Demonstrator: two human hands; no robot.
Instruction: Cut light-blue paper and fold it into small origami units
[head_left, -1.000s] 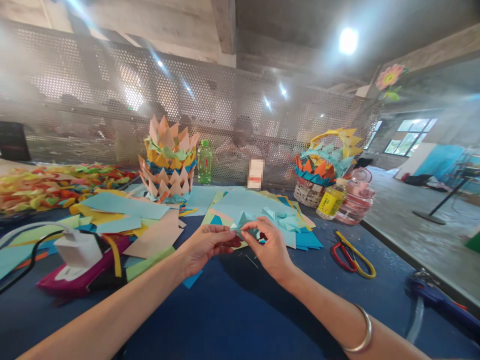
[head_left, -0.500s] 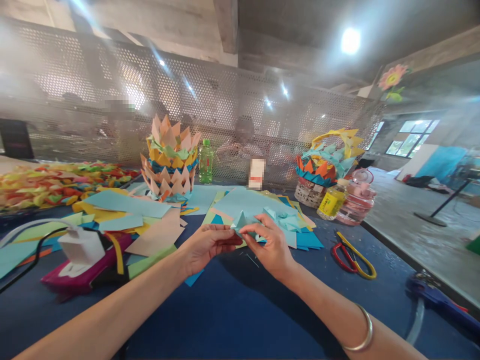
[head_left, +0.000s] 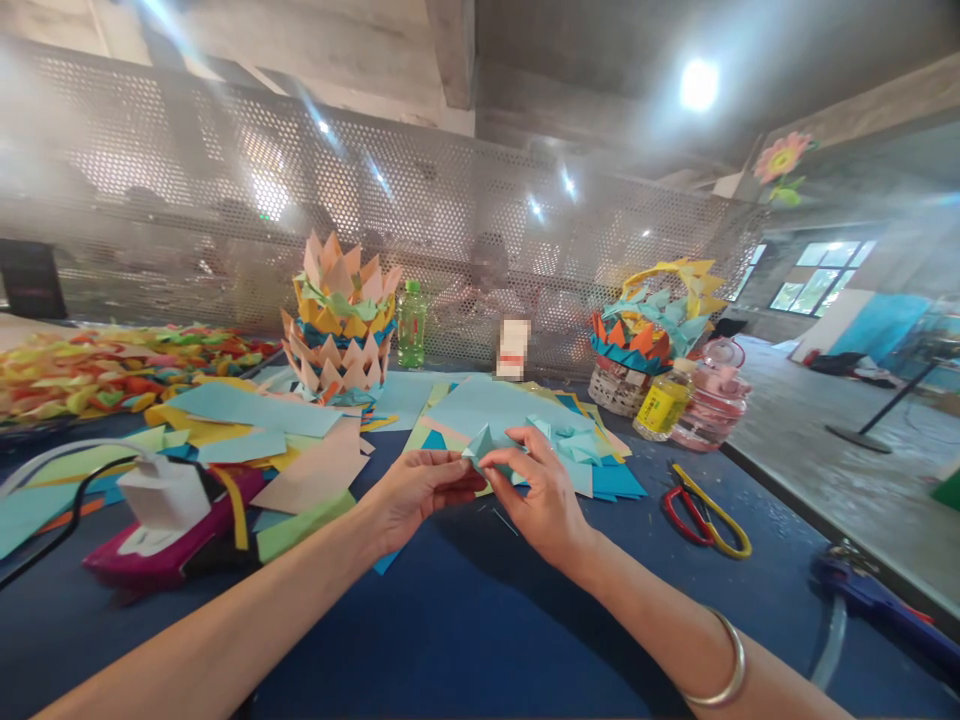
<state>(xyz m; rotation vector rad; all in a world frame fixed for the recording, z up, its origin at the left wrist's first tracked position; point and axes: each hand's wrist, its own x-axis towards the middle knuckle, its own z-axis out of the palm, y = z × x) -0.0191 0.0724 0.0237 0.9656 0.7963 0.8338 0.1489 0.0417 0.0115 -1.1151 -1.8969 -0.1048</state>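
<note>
Between my fingertips, above the table's middle, is a small folded piece of light blue paper (head_left: pixel 478 446) with a pointed top. My left hand (head_left: pixel 429 492) pinches it from the left, thumb on top and fingers curled beneath. From the right, my right hand (head_left: pixel 541 492) grips its lower edge between thumb and forefinger. Just behind the hands lie light blue sheets (head_left: pixel 491 405) on a stack of coloured paper. More folded light blue pieces (head_left: pixel 574 440) rest on that stack, partly behind my right hand.
Red-and-yellow scissors (head_left: pixel 705 515) and a blue glue gun (head_left: pixel 874 590) lie at right. Left are a magenta power strip (head_left: pixel 139 570), paper sheets (head_left: pixel 311 470) and a folded-paper heap (head_left: pixel 112 375). Paper baskets (head_left: pixel 341 320), a green bottle (head_left: pixel 411 325), a yellow-labelled bottle (head_left: pixel 664 405) and a pink jug (head_left: pixel 712 405) stand behind.
Both hands stay almost in place on the folded paper. The piece has tilted slightly between the fingertips, its point shifting a little. Nothing else on the table has moved.
</note>
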